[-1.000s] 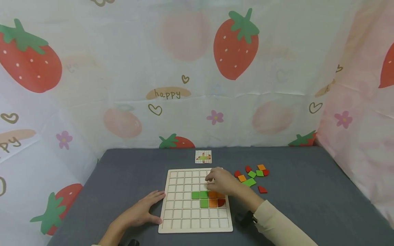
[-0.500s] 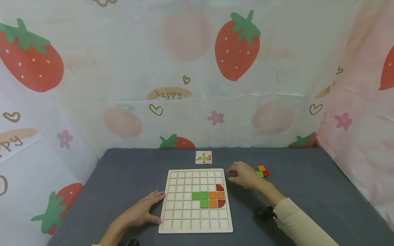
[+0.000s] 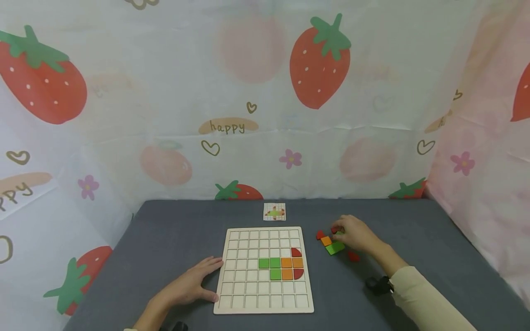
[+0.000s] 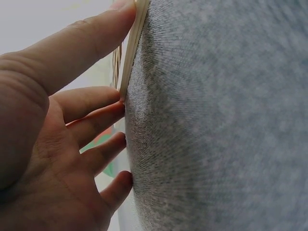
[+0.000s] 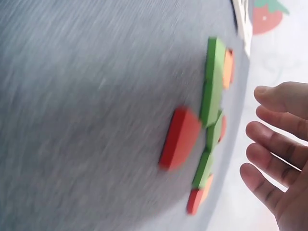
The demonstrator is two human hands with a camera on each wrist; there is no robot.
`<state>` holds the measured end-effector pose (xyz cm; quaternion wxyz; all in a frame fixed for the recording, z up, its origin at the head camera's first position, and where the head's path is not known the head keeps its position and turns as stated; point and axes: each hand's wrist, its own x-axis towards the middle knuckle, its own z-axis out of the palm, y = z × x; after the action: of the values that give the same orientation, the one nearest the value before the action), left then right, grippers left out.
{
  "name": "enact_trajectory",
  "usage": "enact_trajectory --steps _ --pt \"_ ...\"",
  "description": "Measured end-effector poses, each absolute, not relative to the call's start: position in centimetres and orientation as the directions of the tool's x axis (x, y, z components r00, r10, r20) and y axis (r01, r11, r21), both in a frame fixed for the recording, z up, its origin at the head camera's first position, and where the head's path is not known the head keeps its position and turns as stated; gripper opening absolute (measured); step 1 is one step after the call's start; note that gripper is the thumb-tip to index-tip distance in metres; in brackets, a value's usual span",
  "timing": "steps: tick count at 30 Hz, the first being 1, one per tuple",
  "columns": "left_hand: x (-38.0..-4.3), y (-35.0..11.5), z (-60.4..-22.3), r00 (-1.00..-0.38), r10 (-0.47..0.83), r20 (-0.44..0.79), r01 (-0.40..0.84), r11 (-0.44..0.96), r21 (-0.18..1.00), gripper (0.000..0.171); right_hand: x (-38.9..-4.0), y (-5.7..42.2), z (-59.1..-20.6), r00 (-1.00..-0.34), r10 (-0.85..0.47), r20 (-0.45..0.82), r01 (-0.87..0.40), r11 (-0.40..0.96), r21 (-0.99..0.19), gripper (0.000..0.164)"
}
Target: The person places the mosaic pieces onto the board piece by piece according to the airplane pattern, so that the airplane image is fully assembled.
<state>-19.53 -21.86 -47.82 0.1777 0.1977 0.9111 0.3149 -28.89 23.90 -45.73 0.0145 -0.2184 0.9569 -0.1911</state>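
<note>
My left hand (image 3: 188,282) rests at the left edge of the pale wooden grid board (image 3: 244,288), thumb and fingers spread along it. In the left wrist view its thumb (image 4: 91,41) touches the board's edge. On the board lie green square tiles (image 3: 275,274), orange square tiles (image 3: 286,262) and two red quarter-round tiles (image 3: 296,252). My right hand (image 3: 357,233) hovers over the loose tiles right of the board, fingers loosely bent. The right wrist view shows nothing between them. Below it lie a red quarter-round piece (image 5: 180,139) and green pieces (image 5: 211,91); the hand hides part of the pile.
A small pattern card (image 3: 274,212) lies behind the board. The grey cloth-covered table (image 3: 182,225) ends at a printed curtain (image 3: 265,161) at the back and sides. Beside the green tiles lies a loose orange tile (image 3: 326,241).
My right hand has moved right from the board to the loose tiles, uncovering a red quarter-round tile in the board's right column. My left hand has stayed at the board's edge.
</note>
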Motion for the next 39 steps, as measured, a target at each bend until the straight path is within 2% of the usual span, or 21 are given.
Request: enact_trajectory --steps 11,23,39 --pt "-19.4 -21.8 -47.7 -0.863 0.472 -0.180 0.260 0.720 0.644 0.096 -28.9 26.3 -46.4 -0.913 -0.402 0.069 -0.404 0.872 -0.276 0.021" --pt "-19.2 -21.8 -47.7 -0.856 0.492 -0.158 0.292 0.713 0.638 0.095 -28.8 27.1 -46.8 -0.912 -0.401 0.088 -0.409 0.870 -0.275 0.018" --pt "-19.4 -22.0 -48.0 -0.855 0.496 -0.155 0.293 0.707 0.644 0.095 -29.2 27.1 -47.1 -0.915 -0.401 0.033 -0.395 0.879 -0.268 0.018"
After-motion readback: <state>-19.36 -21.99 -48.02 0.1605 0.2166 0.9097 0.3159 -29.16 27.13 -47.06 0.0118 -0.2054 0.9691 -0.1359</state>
